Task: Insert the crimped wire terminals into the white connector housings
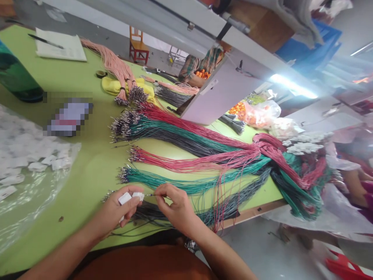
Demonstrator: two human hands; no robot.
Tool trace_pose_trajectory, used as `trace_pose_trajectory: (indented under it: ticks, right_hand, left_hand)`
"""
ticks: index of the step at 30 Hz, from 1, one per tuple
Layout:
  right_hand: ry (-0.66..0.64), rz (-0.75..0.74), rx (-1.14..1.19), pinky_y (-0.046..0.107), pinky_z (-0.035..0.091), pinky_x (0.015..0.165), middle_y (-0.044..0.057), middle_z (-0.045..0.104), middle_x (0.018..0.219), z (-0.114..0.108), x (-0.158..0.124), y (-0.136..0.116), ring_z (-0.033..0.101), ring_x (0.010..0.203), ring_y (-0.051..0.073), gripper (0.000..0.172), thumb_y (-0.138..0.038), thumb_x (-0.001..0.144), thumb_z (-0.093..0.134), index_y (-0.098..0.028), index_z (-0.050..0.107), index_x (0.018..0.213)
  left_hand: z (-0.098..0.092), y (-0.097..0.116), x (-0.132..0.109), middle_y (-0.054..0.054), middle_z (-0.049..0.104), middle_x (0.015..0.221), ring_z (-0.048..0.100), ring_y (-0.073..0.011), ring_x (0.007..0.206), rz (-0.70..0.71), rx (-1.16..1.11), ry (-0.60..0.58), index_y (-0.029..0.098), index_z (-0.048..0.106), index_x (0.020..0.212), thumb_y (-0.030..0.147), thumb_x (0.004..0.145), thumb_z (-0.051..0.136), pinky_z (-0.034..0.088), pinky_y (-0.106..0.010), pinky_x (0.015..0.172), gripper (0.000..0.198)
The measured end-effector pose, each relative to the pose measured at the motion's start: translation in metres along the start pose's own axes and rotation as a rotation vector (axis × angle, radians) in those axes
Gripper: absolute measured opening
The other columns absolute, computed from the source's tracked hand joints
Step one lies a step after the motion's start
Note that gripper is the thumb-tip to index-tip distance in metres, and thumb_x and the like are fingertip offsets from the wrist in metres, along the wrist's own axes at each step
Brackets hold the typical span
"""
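Observation:
Small white plastic connector housings (125, 198) are gripped in my left hand (124, 206), one of them between thumb and forefinger. My right hand (171, 200) pinches a thin dark wire (150, 195), its tip pointing at that housing; whether the tip is inside I cannot tell. Under and behind my hands lie black wires (154, 212). Beyond them run a bundle of green wires (160, 181) and one of red wires (169, 160), with metal terminals at their left ends. Farther back is a thick red, green and black bundle (180, 134).
At left, a clear plastic bag (32, 155) holds many white housings. A phone (70, 116), a green bottle (17, 74), a notebook (61, 46) and pink wire bundles (113, 66) lie beyond. A white panel (221, 85) stands behind; another person's arm (355, 186) shows at right.

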State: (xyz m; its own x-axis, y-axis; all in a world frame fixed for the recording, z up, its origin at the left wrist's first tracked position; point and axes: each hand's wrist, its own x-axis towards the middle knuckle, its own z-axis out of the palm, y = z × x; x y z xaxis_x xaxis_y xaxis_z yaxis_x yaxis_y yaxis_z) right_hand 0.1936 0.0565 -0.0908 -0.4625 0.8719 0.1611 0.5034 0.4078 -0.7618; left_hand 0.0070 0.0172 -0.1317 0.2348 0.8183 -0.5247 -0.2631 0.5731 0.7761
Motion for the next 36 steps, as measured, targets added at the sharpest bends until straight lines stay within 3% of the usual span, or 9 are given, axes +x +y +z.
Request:
trace_pose_trajectory:
  ticks: [3, 13, 17, 23, 27, 29, 33, 36]
  right_hand:
    - [-0.039, -0.054, -0.049, 0.026, 0.045, 0.072, 0.003, 0.067, 0.077, 0.003, -0.001, 0.002, 0.062, 0.076, 0.014, 0.014, -0.008, 0.081, 0.049, -0.019, 0.057, 0.078]
    - [-0.019, -0.156, -0.21, 0.027, 0.042, 0.072, 0.002, 0.066, 0.075, 0.006, -0.001, 0.003, 0.06, 0.073, 0.014, 0.015, -0.005, 0.081, 0.047, -0.019, 0.052, 0.077]
    - [-0.074, -0.19, -0.17, 0.027, 0.042, 0.07, 0.002, 0.066, 0.072, 0.012, -0.003, 0.001, 0.06, 0.069, 0.013, 0.016, -0.006, 0.083, 0.045, -0.019, 0.051, 0.076]
    - [-0.092, -0.142, -0.075, 0.027, 0.044, 0.07, 0.003, 0.066, 0.072, 0.021, -0.006, 0.0, 0.062, 0.071, 0.014, 0.015, -0.009, 0.085, 0.044, -0.019, 0.054, 0.077]
    - [-0.134, -0.036, 0.009, 0.024, 0.045, 0.07, 0.002, 0.067, 0.077, 0.005, 0.001, 0.007, 0.062, 0.073, 0.013, 0.013, -0.017, 0.088, 0.048, -0.02, 0.058, 0.08]
    - [-0.09, 0.022, -0.101, 0.025, 0.045, 0.07, 0.003, 0.066, 0.079, -0.005, 0.008, 0.018, 0.061, 0.075, 0.014, 0.012, -0.019, 0.088, 0.05, -0.019, 0.06, 0.081]
    - [-0.067, 0.014, -0.583, 0.033, 0.041, 0.072, 0.007, 0.06, 0.077, -0.01, 0.018, 0.043, 0.053, 0.076, 0.02, 0.013, -0.01, 0.083, 0.052, -0.017, 0.061, 0.076]
    - [-0.071, -0.04, -0.692, 0.032, 0.039, 0.071, 0.006, 0.057, 0.075, -0.008, 0.019, 0.055, 0.05, 0.074, 0.019, 0.015, -0.008, 0.081, 0.05, -0.017, 0.058, 0.072]
  left_hand:
    - [0.001, 0.003, 0.0, 0.002, 0.058, 0.068, 0.038, -0.0054, 0.043, -0.014, -0.034, 0.019, 0.018, 0.054, 0.106, 0.044, 0.074, 0.064, 0.029, -0.015, 0.033, 0.043]
    - [0.001, 0.002, 0.002, 0.003, 0.055, 0.064, 0.038, -0.0045, 0.041, -0.041, 0.006, 0.009, 0.016, 0.056, 0.106, 0.043, 0.077, 0.062, 0.029, -0.014, 0.031, 0.04]
    - [0.003, 0.001, 0.003, 0.004, 0.056, 0.062, 0.038, -0.0049, 0.039, -0.033, 0.076, 0.008, 0.015, 0.057, 0.104, 0.046, 0.076, 0.062, 0.03, -0.015, 0.03, 0.041]
    - [0.004, -0.002, 0.004, 0.003, 0.057, 0.061, 0.041, -0.0068, 0.038, -0.021, 0.16, 0.0, 0.014, 0.058, 0.101, 0.046, 0.074, 0.062, 0.033, -0.017, 0.031, 0.042]
    - [0.004, -0.002, 0.003, 0.002, 0.058, 0.062, 0.042, -0.007, 0.038, -0.042, 0.145, -0.005, 0.016, 0.059, 0.101, 0.046, 0.074, 0.062, 0.033, -0.017, 0.031, 0.042]
    - [0.005, -0.001, 0.001, 0.003, 0.058, 0.06, 0.041, -0.0069, 0.038, -0.049, 0.152, 0.01, 0.016, 0.059, 0.101, 0.046, 0.073, 0.062, 0.032, -0.016, 0.031, 0.042]
    - [0.006, 0.0, 0.0, 0.002, 0.058, 0.059, 0.041, -0.0073, 0.038, -0.066, 0.205, 0.01, 0.015, 0.06, 0.101, 0.047, 0.071, 0.063, 0.033, -0.017, 0.031, 0.043]
    - [0.005, -0.002, 0.002, 0.003, 0.056, 0.058, 0.04, -0.0072, 0.037, -0.062, 0.219, -0.009, 0.015, 0.059, 0.102, 0.048, 0.074, 0.06, 0.033, -0.017, 0.032, 0.043]
